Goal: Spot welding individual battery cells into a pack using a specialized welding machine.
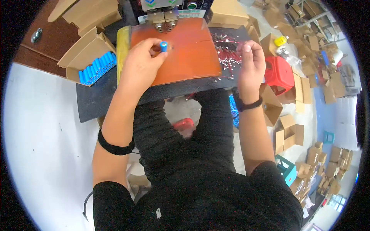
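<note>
My left hand [143, 63] pinches a blue cylindrical battery cell [163, 46] upright between thumb and fingers, over the orange mat [189, 61]. My right hand [251, 63] is closed at the fingertips on a thin red wire, which stretches left toward the mat. Beneath and beside that hand lies a pile of red and black wires [229, 56] with white ends. Beyond the cell, a machine [165, 17] with two metal heads stands at the mat's far edge. The wire's far end is too fine to make out.
An open cardboard box [86, 54] at the left holds rows of blue cells. More cartons [287, 134] lie on the floor at right, near a red plastic stool [279, 75]. The dark bench [100, 100] ends just before my knees. A teal stool [286, 169] stands by my right elbow.
</note>
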`<state>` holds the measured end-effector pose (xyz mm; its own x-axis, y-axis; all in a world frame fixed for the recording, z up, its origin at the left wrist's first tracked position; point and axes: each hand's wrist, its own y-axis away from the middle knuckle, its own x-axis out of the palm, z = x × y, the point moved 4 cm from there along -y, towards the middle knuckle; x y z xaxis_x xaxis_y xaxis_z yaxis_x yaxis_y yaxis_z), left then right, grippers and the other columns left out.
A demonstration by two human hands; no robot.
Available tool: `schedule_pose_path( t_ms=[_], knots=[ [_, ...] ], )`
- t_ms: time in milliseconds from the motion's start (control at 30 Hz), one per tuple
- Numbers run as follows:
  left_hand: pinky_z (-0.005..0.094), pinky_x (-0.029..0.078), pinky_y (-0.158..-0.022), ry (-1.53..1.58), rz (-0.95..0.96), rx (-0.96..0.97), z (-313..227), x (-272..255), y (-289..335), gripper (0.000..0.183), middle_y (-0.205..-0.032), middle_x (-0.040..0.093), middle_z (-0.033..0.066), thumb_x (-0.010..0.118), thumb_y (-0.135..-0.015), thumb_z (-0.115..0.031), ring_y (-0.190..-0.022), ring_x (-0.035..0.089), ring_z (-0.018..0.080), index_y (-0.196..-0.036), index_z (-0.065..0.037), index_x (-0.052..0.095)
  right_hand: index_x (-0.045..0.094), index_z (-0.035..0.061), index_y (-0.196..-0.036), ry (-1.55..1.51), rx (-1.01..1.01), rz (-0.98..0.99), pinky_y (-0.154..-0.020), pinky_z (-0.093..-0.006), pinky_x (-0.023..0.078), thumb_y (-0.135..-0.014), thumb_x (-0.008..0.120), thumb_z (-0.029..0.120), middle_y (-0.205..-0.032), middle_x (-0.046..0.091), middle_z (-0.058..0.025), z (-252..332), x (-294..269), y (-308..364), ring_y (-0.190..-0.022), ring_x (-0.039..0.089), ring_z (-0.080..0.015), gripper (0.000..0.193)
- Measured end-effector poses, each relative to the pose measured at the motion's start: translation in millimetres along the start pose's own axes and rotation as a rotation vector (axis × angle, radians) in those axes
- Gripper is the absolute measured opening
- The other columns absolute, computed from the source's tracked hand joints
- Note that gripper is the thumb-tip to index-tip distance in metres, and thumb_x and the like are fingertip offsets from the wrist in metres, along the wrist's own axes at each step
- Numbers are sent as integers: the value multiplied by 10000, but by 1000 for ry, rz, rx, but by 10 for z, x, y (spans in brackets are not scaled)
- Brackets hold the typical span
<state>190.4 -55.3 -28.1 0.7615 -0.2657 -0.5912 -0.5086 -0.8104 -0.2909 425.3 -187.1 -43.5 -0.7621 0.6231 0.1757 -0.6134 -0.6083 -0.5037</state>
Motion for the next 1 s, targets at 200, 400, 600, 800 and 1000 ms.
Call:
schedule_pose_path(
  t_ms=[200,400,600,800,1000],
  knots=[
    [308,507,-732,149,70,-51,61,45,-124,273,-832,668,130,678,-828,-135,-766,646,199,-1049,22,646,554,8,-1005,-150,90,32,-752,-242,433,-984,534,116,-872,566,-34,-280,303,-74,-799,515,-107,112],
    [249,456,-707,88,127,-166,112,63,-162,328,-825,632,37,715,-832,-134,-745,564,106,-1111,15,630,563,5,-1028,-70,98,90,-785,-253,442,-977,542,98,-912,577,-40,-345,464,-166,-823,531,-114,108],
    [241,457,-719,207,106,-152,182,88,-177,350,-860,657,27,730,-831,-137,-773,573,85,-1116,31,616,582,20,-1049,-87,105,51,-698,-180,423,-933,624,72,-963,623,-9,-359,465,-145,-801,533,-47,134],
    [235,457,-734,180,108,-132,123,75,-193,347,-872,662,27,730,-831,-142,-775,578,83,-1115,21,615,576,-13,-1049,-119,-36,65,-810,-237,470,-936,607,60,-986,635,-70,-343,442,-152,-873,585,-112,138],
    [236,458,-735,100,70,-197,177,131,-161,369,-875,657,23,734,-832,-160,-776,571,79,-1135,14,614,568,-30,-1065,-127,-89,120,-853,-273,481,-940,592,48,-1004,637,-101,-347,429,-157,-915,604,-147,149]
  ],
)
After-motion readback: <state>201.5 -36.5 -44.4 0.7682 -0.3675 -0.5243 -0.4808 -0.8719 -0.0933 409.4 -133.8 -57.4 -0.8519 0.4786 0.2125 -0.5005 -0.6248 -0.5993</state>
